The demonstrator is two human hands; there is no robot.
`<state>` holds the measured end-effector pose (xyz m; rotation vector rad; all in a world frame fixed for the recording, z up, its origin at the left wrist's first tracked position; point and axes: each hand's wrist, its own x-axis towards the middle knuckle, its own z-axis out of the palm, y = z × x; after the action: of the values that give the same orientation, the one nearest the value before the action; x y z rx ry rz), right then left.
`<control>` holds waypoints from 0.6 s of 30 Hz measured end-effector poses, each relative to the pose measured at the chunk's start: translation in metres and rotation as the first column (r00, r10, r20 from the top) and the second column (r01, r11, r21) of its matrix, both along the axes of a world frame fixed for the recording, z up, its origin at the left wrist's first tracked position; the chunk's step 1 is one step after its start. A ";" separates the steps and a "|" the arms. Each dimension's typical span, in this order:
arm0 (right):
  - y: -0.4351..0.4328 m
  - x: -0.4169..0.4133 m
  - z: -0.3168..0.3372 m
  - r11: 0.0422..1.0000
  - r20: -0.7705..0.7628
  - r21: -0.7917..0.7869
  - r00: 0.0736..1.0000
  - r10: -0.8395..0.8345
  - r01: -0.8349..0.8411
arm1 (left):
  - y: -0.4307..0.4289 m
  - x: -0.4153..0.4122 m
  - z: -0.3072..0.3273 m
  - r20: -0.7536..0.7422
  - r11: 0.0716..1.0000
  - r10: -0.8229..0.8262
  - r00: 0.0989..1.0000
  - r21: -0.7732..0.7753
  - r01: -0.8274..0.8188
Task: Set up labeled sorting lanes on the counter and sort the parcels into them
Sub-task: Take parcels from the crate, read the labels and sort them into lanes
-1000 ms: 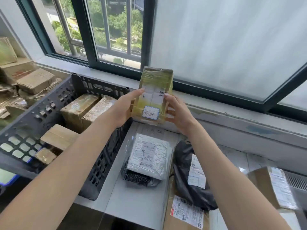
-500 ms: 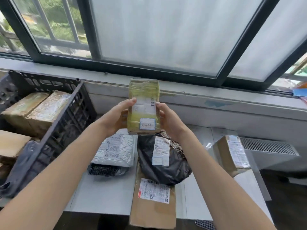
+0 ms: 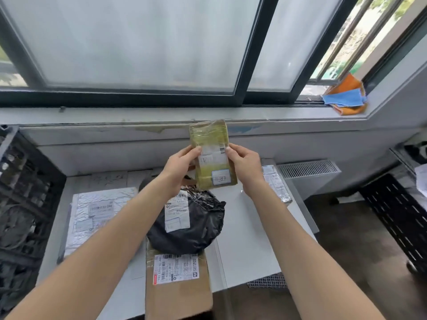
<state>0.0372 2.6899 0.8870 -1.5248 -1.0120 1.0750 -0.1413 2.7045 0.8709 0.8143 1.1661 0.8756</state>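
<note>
The left hand [image 3: 182, 165] gripped the left edge of a small tape-wrapped parcel [image 3: 209, 135], its thumb on the labelled face and its fingers out of sight behind. The right hand [image 3: 245, 167] pinched the opposite edge in the same way. The parcel was held upright in the air, label toward the camera, above the far end of the black bag parcel [image 3: 191, 229], which lay on the white counter [image 3: 245, 245]. A brown cardboard box [image 3: 178, 294] with a printed label lay in front of the black bag parcel and partly under it, its near end past the counter's edge. A flat silver mailer [image 3: 97, 213] lay to the left of the black bag parcel, with a black plastic crate [image 3: 25, 204] further left. A silver-wrapped parcel [image 3: 276, 185] lay behind and to the right of the black bag parcel, at the counter's side edge. Orange and blue cloths [image 3: 344, 98] sat on the window sill, far behind and to the right of it.
</note>
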 end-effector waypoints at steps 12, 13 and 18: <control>0.012 0.114 -0.010 0.984 0.013 0.038 0.984 -0.176 0.175 | 0.011 0.112 0.018 -0.079 0.994 0.013 0.997 0.107 -0.004; 0.014 0.129 -0.009 0.984 0.023 0.044 0.985 -0.174 0.173 | 0.013 0.128 0.020 -0.085 0.993 0.024 0.996 0.118 -0.014; 0.029 0.222 -0.007 0.986 0.038 0.022 0.986 -0.165 0.164 | 0.025 0.225 0.017 -0.109 0.988 0.084 0.990 0.138 -0.069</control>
<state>0.2596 2.7192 0.8804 -1.5907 -0.9032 0.9205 0.0839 2.7292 0.8875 0.9443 1.2557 0.9892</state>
